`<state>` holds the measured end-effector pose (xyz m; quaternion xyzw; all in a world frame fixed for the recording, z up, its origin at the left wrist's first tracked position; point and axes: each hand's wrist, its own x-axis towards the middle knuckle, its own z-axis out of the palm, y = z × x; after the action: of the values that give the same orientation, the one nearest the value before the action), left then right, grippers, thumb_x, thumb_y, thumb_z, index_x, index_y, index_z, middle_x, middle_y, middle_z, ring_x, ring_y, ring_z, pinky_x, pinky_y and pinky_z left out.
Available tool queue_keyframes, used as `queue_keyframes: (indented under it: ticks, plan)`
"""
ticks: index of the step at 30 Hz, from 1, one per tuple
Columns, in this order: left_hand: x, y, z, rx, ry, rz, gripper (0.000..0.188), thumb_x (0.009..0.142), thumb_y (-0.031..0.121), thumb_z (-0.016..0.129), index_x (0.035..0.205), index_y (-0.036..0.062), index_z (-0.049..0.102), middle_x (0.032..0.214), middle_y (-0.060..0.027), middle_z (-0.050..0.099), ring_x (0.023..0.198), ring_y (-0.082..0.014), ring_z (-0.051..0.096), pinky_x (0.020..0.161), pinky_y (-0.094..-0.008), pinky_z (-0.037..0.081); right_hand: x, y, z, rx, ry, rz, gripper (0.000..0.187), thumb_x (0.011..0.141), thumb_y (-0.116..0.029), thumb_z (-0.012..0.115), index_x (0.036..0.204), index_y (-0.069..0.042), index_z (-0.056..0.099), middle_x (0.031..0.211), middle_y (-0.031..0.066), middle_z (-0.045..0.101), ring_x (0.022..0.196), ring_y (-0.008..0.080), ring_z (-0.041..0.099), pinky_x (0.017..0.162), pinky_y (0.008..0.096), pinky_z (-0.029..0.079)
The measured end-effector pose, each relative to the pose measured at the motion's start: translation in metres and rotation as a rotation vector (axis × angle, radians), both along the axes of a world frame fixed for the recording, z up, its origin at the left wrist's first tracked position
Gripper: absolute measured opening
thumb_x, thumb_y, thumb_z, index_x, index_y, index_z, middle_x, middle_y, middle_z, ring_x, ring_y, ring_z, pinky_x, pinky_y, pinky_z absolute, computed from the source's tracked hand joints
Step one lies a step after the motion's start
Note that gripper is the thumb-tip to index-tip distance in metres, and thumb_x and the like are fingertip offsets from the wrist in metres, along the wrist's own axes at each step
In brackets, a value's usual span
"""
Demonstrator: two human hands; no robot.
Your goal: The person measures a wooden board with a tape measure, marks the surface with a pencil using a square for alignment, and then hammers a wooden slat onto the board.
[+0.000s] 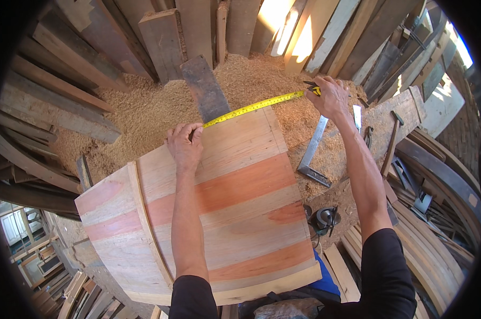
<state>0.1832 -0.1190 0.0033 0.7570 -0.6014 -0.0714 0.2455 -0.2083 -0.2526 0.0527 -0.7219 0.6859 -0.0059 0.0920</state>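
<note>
Sawdust and stacked planks surround the wooden panel (224, 207) — left hand (184, 144) pinches the tape measure (254, 106) at its far edge, right hand (331, 98) closed round the case; keep it taut.

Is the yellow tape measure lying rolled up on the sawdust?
No: the yellow tape measure is pulled out straight, with the left hand pinning one end on the wooden panel and the right hand holding the other.
</note>
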Motion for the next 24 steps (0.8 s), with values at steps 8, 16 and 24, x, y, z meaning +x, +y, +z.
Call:
queue_keyframes:
  ticks: [8, 16, 24]
  plan:
    - [0.0, -0.001, -0.001, -0.032, 0.002, -0.006, 0.005, 0.088, 0.025, 0.081, 0.093, 0.0234, 0.08, 0.094, 0.0047, 0.071, 0.097, -0.0245, 0.057, 0.089, -0.0464, 0.041, -0.002, 0.002, -0.002, -0.026, -0.01, 0.009, 0.045, 0.091, -0.046, 0.075, 0.124, -0.016, 0.073, 0.126, 0.0094, 0.068, 0.12, 0.0356, 0.059, 0.103, 0.0538, 0.042]
    - [0.0, -0.001, -0.002, -0.024, 0.018, -0.008, 0.006, 0.089, 0.025, 0.081, 0.094, 0.0232, 0.08, 0.096, 0.0047, 0.071, 0.1, -0.0243, 0.057, 0.092, -0.0459, 0.04, -0.003, 0.003, -0.006, -0.039, -0.012, 0.013, 0.045, 0.091, -0.047, 0.075, 0.123, -0.015, 0.073, 0.125, 0.0096, 0.068, 0.12, 0.0364, 0.059, 0.103, 0.0545, 0.042]
    - [0.0, -0.002, 0.001, -0.016, 0.024, -0.011, 0.005, 0.089, 0.022, 0.08, 0.093, 0.0222, 0.079, 0.096, 0.0045, 0.071, 0.1, -0.0248, 0.056, 0.093, -0.0461, 0.039, -0.005, -0.018, -0.012, 0.09, -0.107, 0.027, 0.052, 0.083, -0.049, 0.079, 0.121, -0.013, 0.076, 0.11, 0.0139, 0.074, 0.108, 0.0362, 0.067, 0.094, 0.052, 0.05]
